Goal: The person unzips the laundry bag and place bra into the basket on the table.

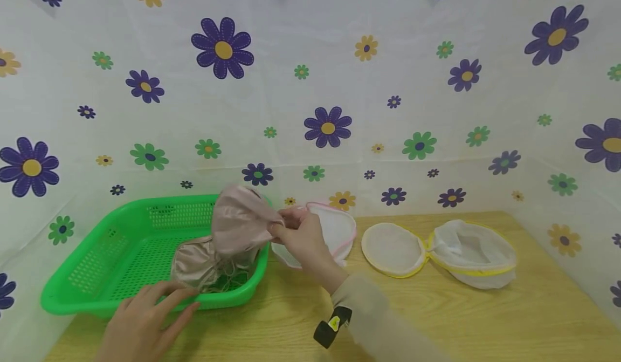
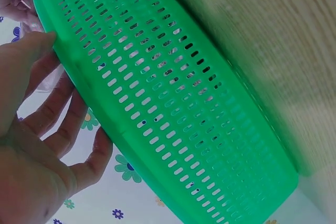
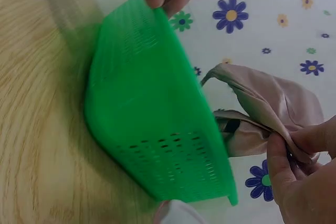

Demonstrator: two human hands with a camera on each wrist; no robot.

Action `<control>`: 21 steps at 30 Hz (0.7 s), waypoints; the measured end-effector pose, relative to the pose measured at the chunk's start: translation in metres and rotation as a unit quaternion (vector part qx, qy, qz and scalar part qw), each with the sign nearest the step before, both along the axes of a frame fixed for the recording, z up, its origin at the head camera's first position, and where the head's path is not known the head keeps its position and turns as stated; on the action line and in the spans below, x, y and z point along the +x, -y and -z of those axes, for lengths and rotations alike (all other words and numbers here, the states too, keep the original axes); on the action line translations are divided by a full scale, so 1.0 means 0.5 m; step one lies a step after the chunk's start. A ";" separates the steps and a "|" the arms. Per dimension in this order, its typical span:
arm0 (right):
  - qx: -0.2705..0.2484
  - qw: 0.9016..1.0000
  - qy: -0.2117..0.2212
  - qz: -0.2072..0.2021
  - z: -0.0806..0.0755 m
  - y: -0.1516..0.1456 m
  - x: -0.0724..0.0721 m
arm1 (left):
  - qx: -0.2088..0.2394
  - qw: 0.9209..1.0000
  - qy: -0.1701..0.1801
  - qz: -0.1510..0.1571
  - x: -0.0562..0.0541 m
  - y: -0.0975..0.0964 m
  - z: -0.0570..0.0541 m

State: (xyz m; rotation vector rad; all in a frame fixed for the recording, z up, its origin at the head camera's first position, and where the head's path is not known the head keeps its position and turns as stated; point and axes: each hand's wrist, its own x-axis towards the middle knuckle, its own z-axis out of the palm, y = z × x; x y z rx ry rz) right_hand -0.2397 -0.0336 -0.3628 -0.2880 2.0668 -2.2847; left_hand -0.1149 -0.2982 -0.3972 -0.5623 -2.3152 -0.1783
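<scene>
My right hand pinches a dusty-pink satin bra and holds part of it up over the right end of a green plastic basket. Rounded satin folds and thin straps hang down into the basket. In the right wrist view, thumb and fingers squeeze the bunched fabric. My left hand holds the basket's near rim, thumb outside and fingers over the edge; the left wrist view shows this hand beside the slotted basket wall. The basket's floor at the right is partly hidden by satin.
Behind my right hand lies a white mesh bag with pink trim, partly covered by that hand. Further right on the wooden table sits an open white mesh bag with yellow trim, its round lid beside it. A flower-print sheet stands behind.
</scene>
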 end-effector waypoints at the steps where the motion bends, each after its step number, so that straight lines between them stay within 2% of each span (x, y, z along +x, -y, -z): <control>1: 0.017 1.000 -0.008 0.004 0.005 0.004 0.000 | -0.002 1.000 -0.005 -0.002 0.000 -0.001 0.001; 3: 0.059 0.998 -0.033 0.016 0.015 0.013 0.003 | -0.006 1.000 -0.018 -0.004 0.001 -0.002 0.003; 7: 0.139 0.986 -0.081 0.039 0.029 0.025 0.010 | -0.016 0.999 -0.031 -0.006 0.003 0.000 0.006; 11: 0.178 0.976 -0.111 0.055 0.040 0.032 0.014 | -0.029 0.999 -0.013 0.003 0.010 0.003 0.006; 14: 0.202 0.968 -0.136 0.052 0.044 0.034 0.015 | -0.036 0.999 -0.003 0.015 0.016 0.004 0.004; 18: 0.253 0.949 -0.188 0.017 0.046 0.036 0.017 | -0.041 0.999 0.004 0.021 0.018 0.003 0.001; 19: 0.269 0.941 -0.203 0.004 0.047 0.037 0.018 | -0.042 0.999 0.006 0.021 0.018 0.004 0.001; 21: 0.312 0.920 -0.236 -0.021 0.048 0.037 0.021 | -0.043 0.999 0.005 0.022 0.018 0.005 0.002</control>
